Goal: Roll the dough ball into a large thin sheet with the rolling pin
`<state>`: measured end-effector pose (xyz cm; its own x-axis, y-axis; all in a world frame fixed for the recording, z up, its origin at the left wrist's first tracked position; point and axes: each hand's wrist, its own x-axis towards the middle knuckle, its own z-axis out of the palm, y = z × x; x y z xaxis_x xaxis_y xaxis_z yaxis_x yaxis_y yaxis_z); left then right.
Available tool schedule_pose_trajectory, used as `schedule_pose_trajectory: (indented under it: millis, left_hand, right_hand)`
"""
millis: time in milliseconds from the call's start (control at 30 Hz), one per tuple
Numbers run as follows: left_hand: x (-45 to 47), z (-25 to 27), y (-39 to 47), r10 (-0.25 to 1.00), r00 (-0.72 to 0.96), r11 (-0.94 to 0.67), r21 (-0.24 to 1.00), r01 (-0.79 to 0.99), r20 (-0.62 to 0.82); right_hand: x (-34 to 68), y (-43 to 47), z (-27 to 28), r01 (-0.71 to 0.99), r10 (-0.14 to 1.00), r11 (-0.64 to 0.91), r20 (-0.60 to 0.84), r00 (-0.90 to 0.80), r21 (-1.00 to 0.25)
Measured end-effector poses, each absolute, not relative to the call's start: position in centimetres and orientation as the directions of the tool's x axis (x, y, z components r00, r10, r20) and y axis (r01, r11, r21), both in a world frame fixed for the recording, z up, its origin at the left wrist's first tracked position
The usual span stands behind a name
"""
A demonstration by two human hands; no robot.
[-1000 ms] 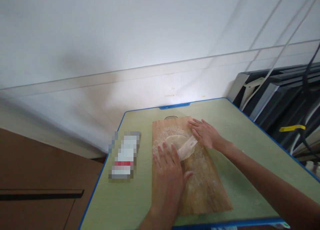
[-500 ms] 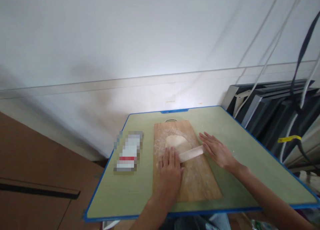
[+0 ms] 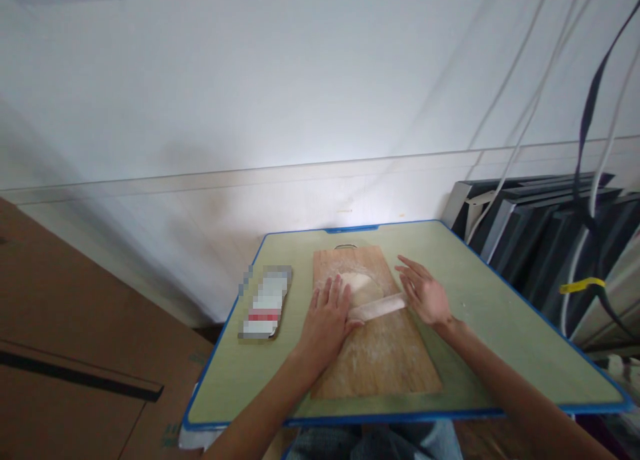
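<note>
A floured wooden cutting board [image 3: 395, 363] bears a flattened, roundish sheet of dough [image 3: 364, 287]. A pale rolling pin [image 3: 377, 309] lies across the board at the dough's near edge, slightly slanted. My left hand [image 3: 327, 313] rests flat at the pin's left end, its fingers stretched out over the left side of the dough; that end of the pin is hidden beneath it. At the pin's right end is my right hand [image 3: 425, 295], with its fingers apart and pointing forward beyond the board's right edge. Whether its palm presses on the pin cannot be made out.
The board lies on a pale green table [image 3: 490, 353] with a blue rim. Left of the board is a blurred-out, phone-like object [image 3: 266, 303]. Dark flat panels [image 3: 540, 227] lean at the right, with cables [image 3: 593, 200] hanging before them. A white wall [image 3: 300, 80] stands behind.
My left hand has shifted left and a little forward, over the dough's left side. The right hand's fingers have spread and lifted slightly. The pin stays near the dough's front; the camera view has shifted a little.
</note>
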<state>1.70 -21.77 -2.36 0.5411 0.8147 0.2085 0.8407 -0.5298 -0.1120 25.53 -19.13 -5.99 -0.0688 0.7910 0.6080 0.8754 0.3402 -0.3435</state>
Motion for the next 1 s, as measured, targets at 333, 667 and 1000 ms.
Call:
schedule_pose_trajectory:
  millis: [333,667,1000]
  left_hand:
    - [0.7,-2.9,-23.3,0.722,0.660,-0.634,-0.184,0.751,0.207]
    - [0.3,-1.1,-20.8,0.863,0.481,-0.469,-0.108,0.877,0.157]
    - [3.0,-2.0,-19.4,0.886,0.401,-0.406,-0.029,0.913,0.232]
  right_hand:
    - [25.4,-19.7,-6.0,0.899,0.765,0.437,0.531,-0.366,-0.010]
    - [21.4,-17.7,-4.0,0.972,0.871,0.233,0.444,-0.211,0.005]
    - [21.8,-16.7,-3.6,0.949,0.923,0.306,0.270,-0.276,-0.075]
